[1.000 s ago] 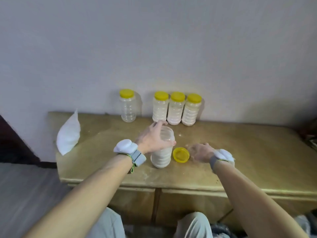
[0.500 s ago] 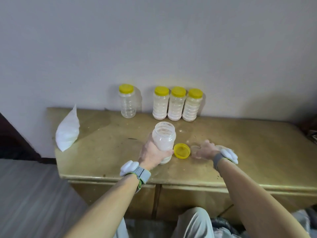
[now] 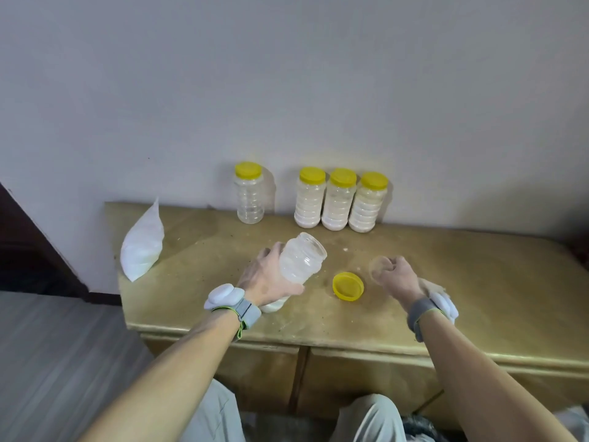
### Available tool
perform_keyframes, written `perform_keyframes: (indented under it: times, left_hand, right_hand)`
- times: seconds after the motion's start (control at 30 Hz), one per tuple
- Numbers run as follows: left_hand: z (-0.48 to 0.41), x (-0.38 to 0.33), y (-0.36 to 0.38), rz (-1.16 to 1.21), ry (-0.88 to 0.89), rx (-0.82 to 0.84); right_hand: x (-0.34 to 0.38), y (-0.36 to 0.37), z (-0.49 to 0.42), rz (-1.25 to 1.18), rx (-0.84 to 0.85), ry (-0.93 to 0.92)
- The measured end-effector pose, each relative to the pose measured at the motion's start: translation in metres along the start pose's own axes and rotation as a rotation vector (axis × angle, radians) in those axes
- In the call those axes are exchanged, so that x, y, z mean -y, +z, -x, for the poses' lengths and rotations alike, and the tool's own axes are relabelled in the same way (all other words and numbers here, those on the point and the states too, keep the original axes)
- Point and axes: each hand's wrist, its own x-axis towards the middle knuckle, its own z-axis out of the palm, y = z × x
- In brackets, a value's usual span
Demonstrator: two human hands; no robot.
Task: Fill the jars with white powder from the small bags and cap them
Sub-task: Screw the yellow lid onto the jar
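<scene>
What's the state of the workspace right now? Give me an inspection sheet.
Surface: tan table, scattered powder specks.
Job's things: open jar, tilted, part filled; yellow lid loose on the table beside it; three filled capped jars and an empty-looking capped jar by the wall; powder bag at the table's left end.
Clutter: nothing seen.
Hands: left hand grips the open jar; right hand pinches a small clear round piece, identity unclear.
Cables: nothing seen.
Surroundings: plain wall behind; dark opening at left.
</scene>
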Motion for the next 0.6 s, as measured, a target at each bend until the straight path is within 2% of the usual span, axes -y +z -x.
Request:
perform_keyframes:
  times: [0.13,0.27,0.4,0.6]
  left_hand:
    - [0.001,0.011,0.002,-0.004,-0.023,-0.001]
    - [0.001,0.012,0.003,-0.001,-0.045,0.006]
    - [0.002,0.009,0.003,-0.016,-0.056,0.017]
    - [0.003,0.011,0.006,-0.032,-0.055,0.017]
  right_hand:
    - [0.045,0.019,0.034,-0.205,-0.006,-0.249]
    - [0.073,0.048,0.058,-0.205,0.046,-0.492]
    - [0.079,0.063,0.069,-0.282,0.133,-0.549]
    - [0.074,0.074,0.072,-0.316,0.08,-0.609]
